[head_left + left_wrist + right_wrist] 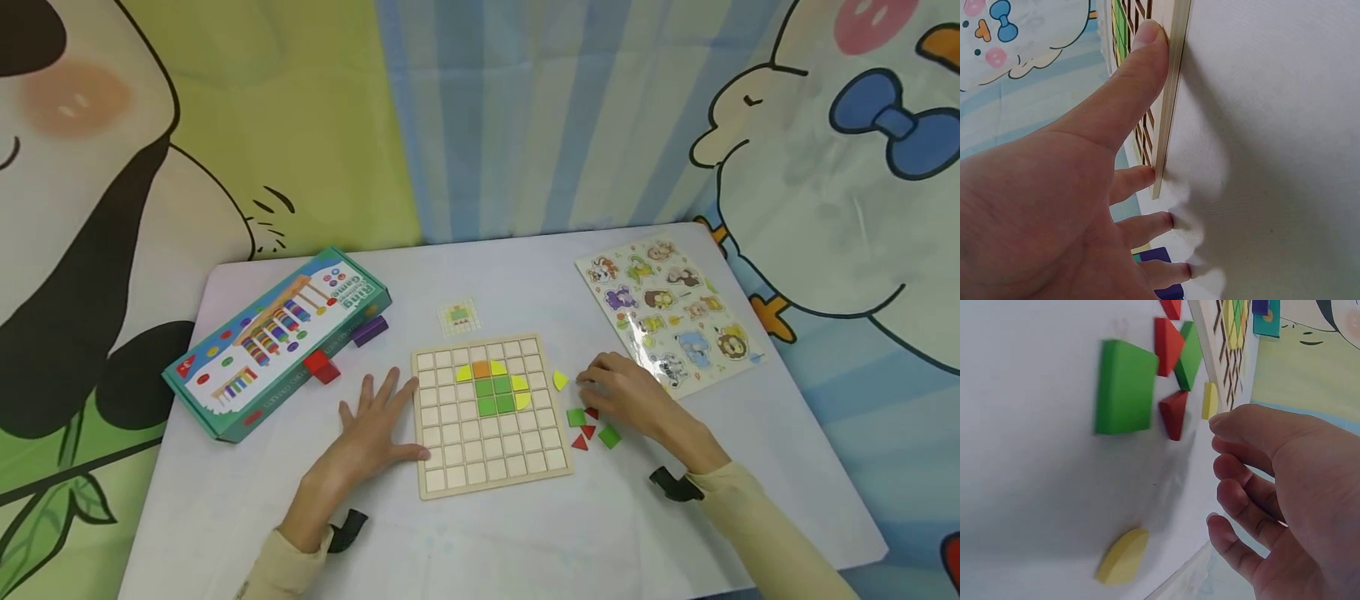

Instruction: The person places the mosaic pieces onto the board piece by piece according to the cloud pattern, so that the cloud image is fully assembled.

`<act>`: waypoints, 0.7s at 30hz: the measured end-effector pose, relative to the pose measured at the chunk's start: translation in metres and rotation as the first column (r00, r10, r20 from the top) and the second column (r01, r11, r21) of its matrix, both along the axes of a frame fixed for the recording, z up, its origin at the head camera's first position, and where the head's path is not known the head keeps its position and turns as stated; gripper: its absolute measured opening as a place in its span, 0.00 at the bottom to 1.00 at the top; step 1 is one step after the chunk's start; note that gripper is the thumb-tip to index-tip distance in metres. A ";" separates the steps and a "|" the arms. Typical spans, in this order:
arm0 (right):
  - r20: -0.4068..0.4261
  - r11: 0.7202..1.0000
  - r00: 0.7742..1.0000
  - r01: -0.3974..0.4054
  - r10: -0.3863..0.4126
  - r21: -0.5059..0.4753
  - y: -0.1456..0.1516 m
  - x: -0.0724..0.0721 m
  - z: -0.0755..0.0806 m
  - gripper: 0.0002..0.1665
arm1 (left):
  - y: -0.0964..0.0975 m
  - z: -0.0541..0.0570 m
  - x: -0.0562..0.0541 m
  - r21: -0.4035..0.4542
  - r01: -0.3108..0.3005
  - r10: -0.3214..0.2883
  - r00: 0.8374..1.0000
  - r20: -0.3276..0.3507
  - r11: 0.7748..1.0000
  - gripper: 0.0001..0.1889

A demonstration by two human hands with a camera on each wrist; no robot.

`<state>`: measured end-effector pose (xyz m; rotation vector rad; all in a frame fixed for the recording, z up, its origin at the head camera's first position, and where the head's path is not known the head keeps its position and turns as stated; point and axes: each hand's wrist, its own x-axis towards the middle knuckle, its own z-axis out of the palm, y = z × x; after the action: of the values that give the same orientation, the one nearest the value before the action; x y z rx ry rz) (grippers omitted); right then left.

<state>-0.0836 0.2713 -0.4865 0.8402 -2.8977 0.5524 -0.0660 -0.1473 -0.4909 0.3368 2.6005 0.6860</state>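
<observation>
A wooden grid board (491,487) lies flat on the table, with orange, yellow and green pieces (496,396) set in its upper middle cells. My left hand (369,437) spreads its fingers at the left edge, the thumb (1147,69) resting on the frame and the index fingertip at its side. Right of the board hovers my right hand (626,396), fingers loosely bent, no piece showing between them. Just beyond its thumb lies a yellow quarter-round piece (560,380). Green squares (1129,387) and red triangles (1174,415) are scattered nearby. Another yellow piece (1124,555) shows only in the right wrist view.
A small pattern card (459,317) lies behind the board. At the left is a green game box (277,342), with a red block (322,367) and a purple block (370,331) against its side. An animal picture board (667,308) lies at the back right.
</observation>
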 end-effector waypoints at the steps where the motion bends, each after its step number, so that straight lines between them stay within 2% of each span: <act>1: -0.001 1.000 1.000 0.000 0.000 -0.003 0.002 0.004 -0.001 0.12 | 0.000 0.001 0.000 0.000 0.001 -0.001 1.000 0.003 1.000 0.61; 7: -0.026 1.000 1.000 -0.011 0.011 -0.025 0.010 0.021 -0.008 0.11 | 0.001 0.002 -0.002 -0.012 0.007 -0.006 1.000 0.010 1.000 0.61; 12: -0.021 0.999 1.000 -0.016 0.015 -0.047 0.012 0.028 -0.012 0.12 | 0.000 0.001 -0.003 -0.010 0.006 -0.006 1.000 0.005 1.000 0.61; 21: 0.022 0.999 0.999 -0.026 0.026 -0.022 0.010 0.033 -0.013 0.16 | 0.001 0.001 -0.003 -0.007 0.005 -0.005 1.000 0.013 1.000 0.61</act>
<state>-0.0508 0.2808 -0.4993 0.8754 -2.8986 0.5983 -0.0687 -0.1461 -0.4897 0.3352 2.5880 0.6750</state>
